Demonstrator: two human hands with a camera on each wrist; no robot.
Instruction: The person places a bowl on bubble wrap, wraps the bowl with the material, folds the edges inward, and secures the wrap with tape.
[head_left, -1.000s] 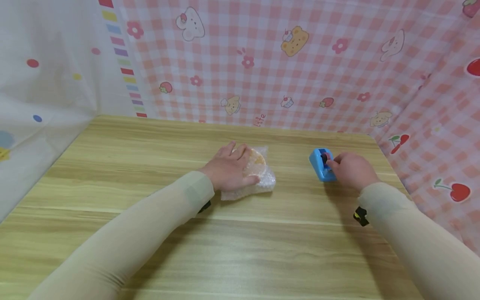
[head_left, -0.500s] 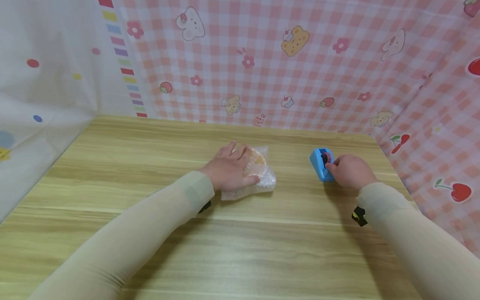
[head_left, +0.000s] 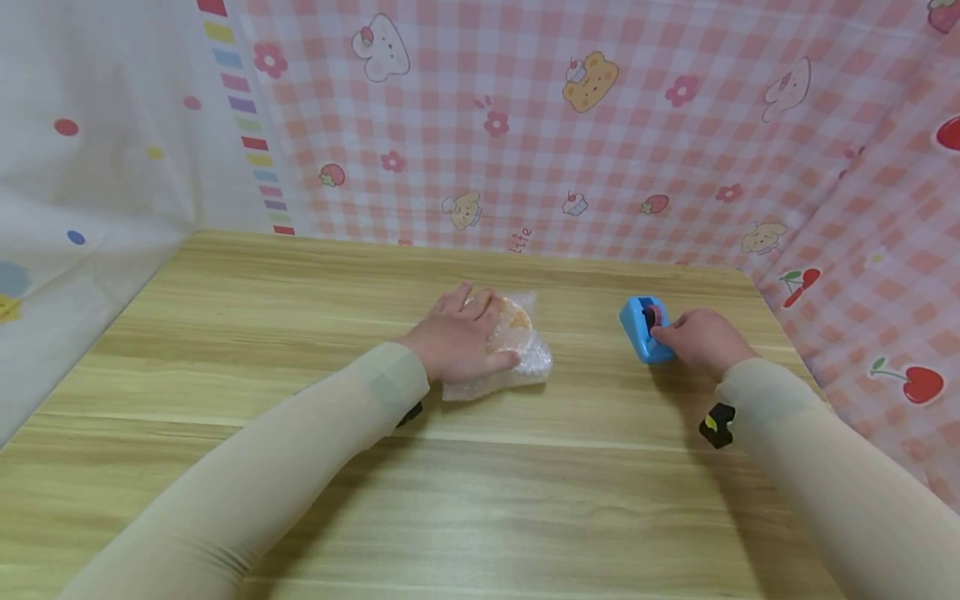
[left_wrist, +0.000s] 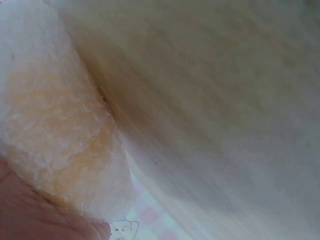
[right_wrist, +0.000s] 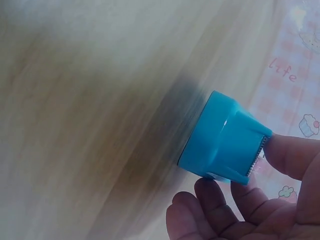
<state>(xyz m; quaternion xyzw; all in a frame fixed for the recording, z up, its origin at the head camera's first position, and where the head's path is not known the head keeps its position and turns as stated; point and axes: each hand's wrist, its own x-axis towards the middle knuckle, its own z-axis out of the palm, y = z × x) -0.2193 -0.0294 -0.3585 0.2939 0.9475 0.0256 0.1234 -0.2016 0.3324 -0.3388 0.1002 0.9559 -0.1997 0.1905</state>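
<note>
My left hand (head_left: 459, 340) rests spread on a bubble-wrapped bundle (head_left: 534, 360), covering much of it. Through the clear wrap (left_wrist: 55, 125) shows something round and orange-yellow, its kind hard to tell. To the right stands a blue tape dispenser (head_left: 637, 329) with a small reddish roll of tape (head_left: 656, 317) in it. My right hand (head_left: 708, 340) is at its near right end, thumb and fingers curled around that end. In the right wrist view the thumb and forefinger are at either side of the dispenser's toothed cutter (right_wrist: 257, 156); no strip of tape can be made out.
Both things lie on a wood-grain table (head_left: 480, 500). A pink checked cloth (head_left: 450, 125) hangs along the back and the right side, and a white dotted sheet (head_left: 97, 183) on the left. The dispenser is near the table's right edge.
My right hand has shifted and turned slightly at the dispenser, its wrist tilting a little. The left hand and the wrapped bundle have stayed put.
</note>
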